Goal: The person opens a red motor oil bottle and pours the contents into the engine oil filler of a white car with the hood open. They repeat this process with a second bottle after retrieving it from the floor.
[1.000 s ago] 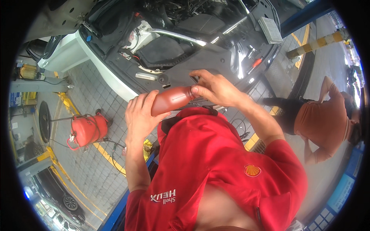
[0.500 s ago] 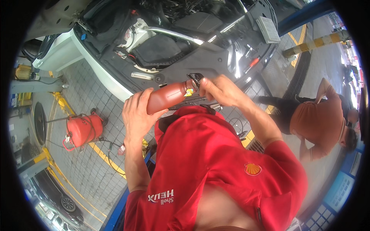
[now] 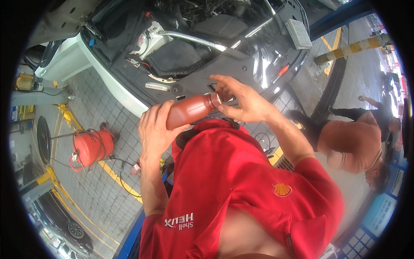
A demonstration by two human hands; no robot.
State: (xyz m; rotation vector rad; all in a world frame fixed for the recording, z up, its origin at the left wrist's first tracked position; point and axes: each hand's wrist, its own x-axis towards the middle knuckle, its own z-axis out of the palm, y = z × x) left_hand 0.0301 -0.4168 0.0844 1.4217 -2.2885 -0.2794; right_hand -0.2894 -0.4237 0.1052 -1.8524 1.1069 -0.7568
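Red shirt (image 3: 241,172): short-sleeved, open at the front of the neck. A yellow-and-red fan-shaped emblem (image 3: 282,189) marks its right side; white lettering (image 3: 179,220) marks its left. Left sleeve (image 3: 151,231) and right sleeve (image 3: 319,177) are matching red. Left hand (image 3: 156,125), right hand (image 3: 249,103) and both forearms (image 3: 152,185) are bare.

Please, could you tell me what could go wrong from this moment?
The red-brown bottle is tilted nearly sideways; if open, which I cannot tell, it might spill. If the left hand loosens its grip, the bottle could drop. The red-handled tool near the edge of the car might get knocked off.
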